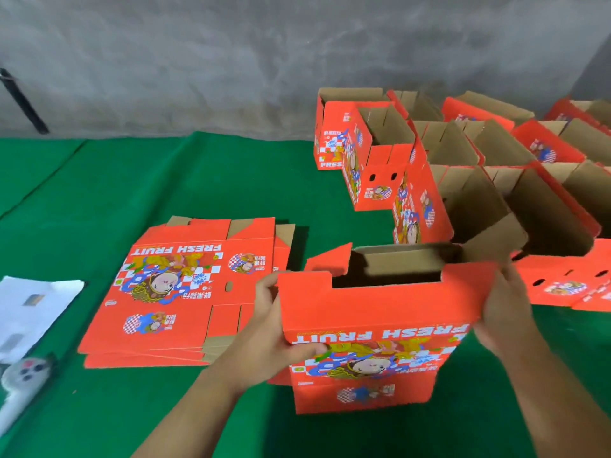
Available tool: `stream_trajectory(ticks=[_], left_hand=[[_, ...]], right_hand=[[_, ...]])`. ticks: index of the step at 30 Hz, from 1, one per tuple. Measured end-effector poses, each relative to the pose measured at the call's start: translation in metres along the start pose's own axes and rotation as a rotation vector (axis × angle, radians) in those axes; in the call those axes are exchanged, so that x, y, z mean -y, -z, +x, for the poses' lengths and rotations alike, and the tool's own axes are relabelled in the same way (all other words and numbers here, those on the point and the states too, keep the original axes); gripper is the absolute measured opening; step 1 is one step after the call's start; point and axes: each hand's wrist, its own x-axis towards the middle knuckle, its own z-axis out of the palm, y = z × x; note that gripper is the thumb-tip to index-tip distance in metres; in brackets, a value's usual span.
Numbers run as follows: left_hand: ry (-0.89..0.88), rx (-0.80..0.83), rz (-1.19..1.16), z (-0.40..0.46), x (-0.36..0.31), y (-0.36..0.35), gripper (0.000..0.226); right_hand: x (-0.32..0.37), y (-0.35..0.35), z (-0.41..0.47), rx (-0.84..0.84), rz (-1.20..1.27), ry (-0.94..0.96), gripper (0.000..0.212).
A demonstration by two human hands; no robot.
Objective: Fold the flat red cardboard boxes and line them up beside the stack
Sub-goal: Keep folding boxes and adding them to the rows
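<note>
A red "FRESH FRUIT" box (370, 328), opened into shape with its top flaps up, stands in front of me on the green cloth. My left hand (274, 325) grips its left side, thumb on the printed front. My right hand (506, 312) holds its right edge, fingers wrapped round the corner. A stack of flat red boxes (178, 289) lies to the left of it. Several folded boxes (479, 180) stand in rows at the right and back right, open tops showing brown insides.
The table wears a green cloth (165, 180) with bare room at the left and back. A white sheet (29, 309) and a grey phone-like object (26, 375) lie at the left edge. A grey concrete wall (231, 61) runs behind.
</note>
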Motion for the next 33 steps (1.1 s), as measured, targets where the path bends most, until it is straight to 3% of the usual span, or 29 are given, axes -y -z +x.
stream_trajectory(ticks=[3,6,9,11,13,17,20,22,24,26,28,29,33], left_hand=[[-0.025,-0.157,-0.052,0.000,-0.010,-0.009,0.084],[-0.078,-0.252,-0.079,0.000,-0.009,-0.006,0.064],[-0.082,-0.250,0.041,-0.003,0.002,0.010,0.014],[-0.049,-0.232,0.091,-0.003,0.008,0.021,0.023],[-0.040,-0.183,0.119,0.001,0.009,0.028,0.014],[0.111,-0.100,-0.131,-0.001,0.007,0.029,0.035],[0.274,-0.182,-0.239,-0.001,-0.001,0.024,0.069],[0.348,-0.295,-0.269,0.004,-0.004,0.020,0.074],[0.383,-0.338,-0.254,0.011,-0.005,0.017,0.075],[0.393,-0.356,-0.247,0.018,-0.003,0.012,0.071],[0.396,-0.374,-0.265,0.021,0.001,0.007,0.074],[0.388,-0.384,-0.246,0.023,0.003,0.006,0.080],[0.296,-0.356,-0.144,0.028,0.011,0.000,0.093]], right_hand=[[-0.014,0.014,0.009,-0.023,0.018,-0.077,0.037],[-0.020,0.021,-0.001,0.055,-0.174,-0.105,0.070],[-0.029,0.016,-0.014,0.171,-0.235,-0.018,0.048],[-0.028,0.006,-0.024,0.202,-0.254,0.061,0.045],[-0.032,0.005,-0.027,0.198,-0.240,0.105,0.050],[-0.037,0.003,-0.028,0.167,-0.161,0.062,0.059],[-0.039,-0.002,-0.034,0.067,-0.250,0.136,0.051],[-0.041,-0.005,-0.038,-0.065,-0.327,0.162,0.060],[-0.037,-0.011,-0.042,-0.330,-0.454,0.245,0.074],[-0.031,-0.012,-0.044,-0.481,-0.668,0.548,0.070],[-0.024,-0.009,-0.047,-0.424,-0.889,0.880,0.033],[-0.022,-0.008,-0.048,-0.327,-0.923,0.951,0.016],[-0.011,-0.029,-0.053,0.022,-0.984,0.979,0.017]])
